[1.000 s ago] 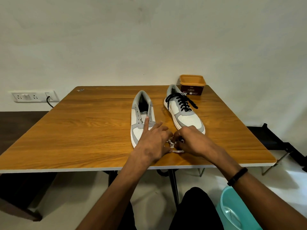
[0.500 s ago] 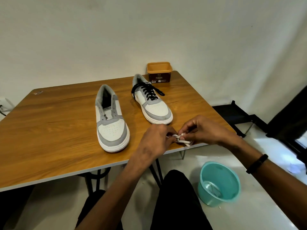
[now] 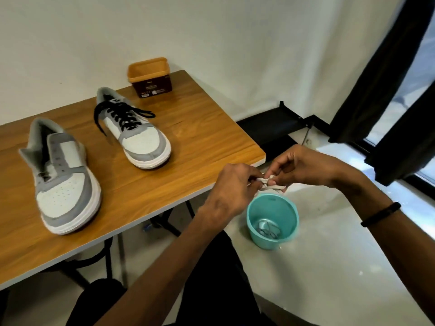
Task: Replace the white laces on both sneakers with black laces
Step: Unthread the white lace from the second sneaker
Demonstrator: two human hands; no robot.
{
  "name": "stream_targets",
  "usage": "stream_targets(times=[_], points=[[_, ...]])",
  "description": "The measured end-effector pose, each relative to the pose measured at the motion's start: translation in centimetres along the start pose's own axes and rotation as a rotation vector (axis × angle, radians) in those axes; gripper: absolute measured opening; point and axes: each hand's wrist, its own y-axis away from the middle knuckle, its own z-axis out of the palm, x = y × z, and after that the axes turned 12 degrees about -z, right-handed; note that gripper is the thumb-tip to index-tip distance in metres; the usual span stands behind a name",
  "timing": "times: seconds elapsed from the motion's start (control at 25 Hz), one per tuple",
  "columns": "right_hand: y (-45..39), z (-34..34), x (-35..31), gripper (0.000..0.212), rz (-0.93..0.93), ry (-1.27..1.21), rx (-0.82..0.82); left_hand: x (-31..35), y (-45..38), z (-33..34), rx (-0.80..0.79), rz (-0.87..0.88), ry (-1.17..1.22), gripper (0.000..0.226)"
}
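— What's around?
— A wooden table (image 3: 193, 128) against a white wall (image 3: 211, 31), dark curtain (image 3: 388, 90) right.
— Any writing?
— The brown tub (image 3: 150, 77) has an unreadable label.
— The hands?
— The left hand (image 3: 231, 190) and right hand (image 3: 303, 167) pinch a bundled white lace (image 3: 270, 183) above the teal bucket (image 3: 273, 222).

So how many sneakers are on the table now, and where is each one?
2. The unlaced sneaker stands near the front edge of the table, on the left. The sneaker with black laces stands farther back, near the brown tub. None seems hidden.
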Motion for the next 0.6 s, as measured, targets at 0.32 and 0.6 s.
stream_targets(times=[0.32, 0.6], points=[[0.8, 0.0, 13.2, 0.006, 0.256, 0.147, 0.227, -1.2, -6.5, 12.3, -0.298, -0.409, 0.2, 0.046], [-0.6, 2.2, 19.4, 0.041, 0.389, 0.234, 0.258, -3.1, -8.9, 15.1, -0.337, -0.539, 0.17, 0.041]])
